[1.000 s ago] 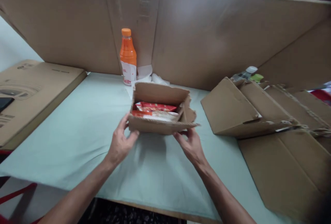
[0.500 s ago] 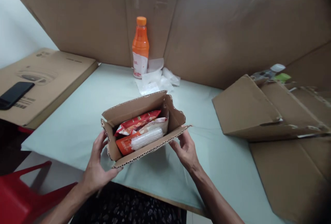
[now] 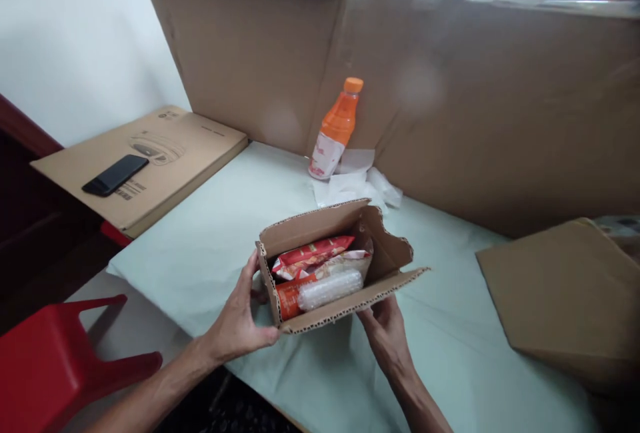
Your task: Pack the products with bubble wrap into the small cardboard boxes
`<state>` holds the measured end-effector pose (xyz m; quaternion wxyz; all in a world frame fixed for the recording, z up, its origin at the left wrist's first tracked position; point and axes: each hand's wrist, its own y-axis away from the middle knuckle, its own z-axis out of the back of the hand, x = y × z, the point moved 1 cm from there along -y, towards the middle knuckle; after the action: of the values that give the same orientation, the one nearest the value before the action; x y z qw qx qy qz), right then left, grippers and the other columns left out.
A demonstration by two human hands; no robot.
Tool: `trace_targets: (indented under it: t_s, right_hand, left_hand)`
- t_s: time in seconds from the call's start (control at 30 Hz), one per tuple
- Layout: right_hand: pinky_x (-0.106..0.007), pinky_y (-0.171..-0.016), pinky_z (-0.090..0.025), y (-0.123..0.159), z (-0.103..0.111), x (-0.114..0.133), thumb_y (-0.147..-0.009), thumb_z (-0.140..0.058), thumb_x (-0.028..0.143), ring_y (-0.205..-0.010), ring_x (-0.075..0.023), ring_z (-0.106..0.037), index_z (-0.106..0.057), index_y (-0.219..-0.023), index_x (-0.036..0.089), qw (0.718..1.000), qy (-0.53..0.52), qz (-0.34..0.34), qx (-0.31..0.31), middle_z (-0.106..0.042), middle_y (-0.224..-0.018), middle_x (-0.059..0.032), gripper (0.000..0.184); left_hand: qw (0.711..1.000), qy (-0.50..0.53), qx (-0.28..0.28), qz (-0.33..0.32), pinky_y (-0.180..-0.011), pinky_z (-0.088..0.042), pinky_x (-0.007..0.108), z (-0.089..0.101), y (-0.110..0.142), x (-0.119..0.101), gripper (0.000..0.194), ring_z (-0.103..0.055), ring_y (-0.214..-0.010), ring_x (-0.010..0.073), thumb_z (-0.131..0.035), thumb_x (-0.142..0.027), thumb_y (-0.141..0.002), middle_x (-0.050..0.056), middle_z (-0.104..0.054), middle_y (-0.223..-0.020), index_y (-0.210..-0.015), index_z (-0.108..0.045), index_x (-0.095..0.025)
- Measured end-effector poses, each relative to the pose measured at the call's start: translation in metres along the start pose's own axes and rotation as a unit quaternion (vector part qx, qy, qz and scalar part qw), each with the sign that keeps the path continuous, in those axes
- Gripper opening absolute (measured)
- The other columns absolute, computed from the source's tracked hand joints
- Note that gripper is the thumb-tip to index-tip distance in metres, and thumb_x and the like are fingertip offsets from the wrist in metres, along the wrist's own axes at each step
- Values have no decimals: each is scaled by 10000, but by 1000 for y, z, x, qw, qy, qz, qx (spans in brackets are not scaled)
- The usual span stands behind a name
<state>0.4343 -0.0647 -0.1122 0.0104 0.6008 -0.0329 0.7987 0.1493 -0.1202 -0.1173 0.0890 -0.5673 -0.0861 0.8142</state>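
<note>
Between my two hands is an open-topped cardboard box [image 3: 400, 279] with rough, torn edges, tilted toward me. My left hand [image 3: 237, 326] grips its left end, thumb at the near corner and fingers behind the side wall. Under the near right edge, my right hand [image 3: 384, 326] supports the box, its fingers partly hidden beneath. Inside lie a red snack packet [image 3: 320, 252], a pale packet [image 3: 353, 260], an orange packet [image 3: 289, 301] and a bubble-wrapped item [image 3: 331, 290] at the front.
Behind the box, an orange-capped bottle [image 3: 336, 130] leans beside crumpled white wrappers [image 3: 350, 186]. A black phone [image 3: 116, 174] rests on a flat carton [image 3: 200, 146] at left. Cardboard panels [image 3: 260, 53] wall the back. Another cardboard box [image 3: 565, 280] stands right; a red stool [image 3: 45, 360] is lower left.
My view has swung left and up, so everything appears farther right and lower. Both hands still hold the box, with its packets lying the same way.
</note>
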Motion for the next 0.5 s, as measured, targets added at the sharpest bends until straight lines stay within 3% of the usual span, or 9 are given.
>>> trace_targets:
  t_s: [0.07, 0.17, 0.27, 0.37, 0.43, 0.5]
  right_hand:
    - [-398, -719, -609, -21, -19, 10, -804, -710, 488, -816, -231, -687, -547, -1263, 213, 1000, 0, 7, 28, -659, -1193, -117, 559]
    - [-405, -777, -606, -60, -63, 33, -804, -672, 431, -875, -228, -682, -503, -1322, 202, 996, -7, 45, 81, -635, -1240, -113, 591]
    - [-412, -871, -593, -103, -121, 63, -802, -630, 374, -1077, -264, -651, -445, -1403, 172, 983, -29, 112, 143, -595, -1341, -149, 660]
    - [-434, -1018, -541, -136, -181, 88, -802, -599, 295, -1375, -296, -492, -296, -1529, 151, 969, -34, 180, 166, -435, -1546, -200, 801]
    - [-456, -1097, -489, -144, -215, 90, -817, -580, 254, -1488, -293, -361, -200, -1580, 140, 965, -12, 199, 171, -306, -1633, -215, 860]
    - [-493, -1139, -451, -141, -239, 79, -827, -569, 226, -1515, -300, -317, -195, -1590, 125, 961, 27, 194, 193, -274, -1647, -226, 856]
  left_hand:
    - [999, -12, -43, -7, -874, -635, 426, 11, -5, 4, 1248, -450, -1433, 409, -826, -331, -710, 199, -233, -1666, -1630, 18, -317]
    - [992, -47, -115, -6, -817, -645, 390, 43, -15, 14, 1207, -508, -1380, 388, -828, -386, -723, 202, -311, -1619, -1627, -31, -314]
    - [976, -77, -204, 6, -823, -643, 384, 89, -31, 26, 1183, -520, -1359, 373, -859, -409, -701, 195, -403, -1542, -1613, -114, -295]
    - [955, -63, -288, -17, -777, -646, 340, 138, -59, 34, 1223, -539, -1326, 358, -896, -420, -654, 177, -442, -1497, -1602, -134, -299]
    - [944, -54, -323, -35, -762, -646, 314, 168, -83, 38, 1167, -556, -1305, 340, -888, -416, -674, 145, -463, -1477, -1587, -168, -322]
    - [934, -64, -349, -33, -793, -646, 314, 193, -109, 42, 1032, -551, -1316, 328, -851, -389, -741, 114, -482, -1462, -1560, -226, -325]
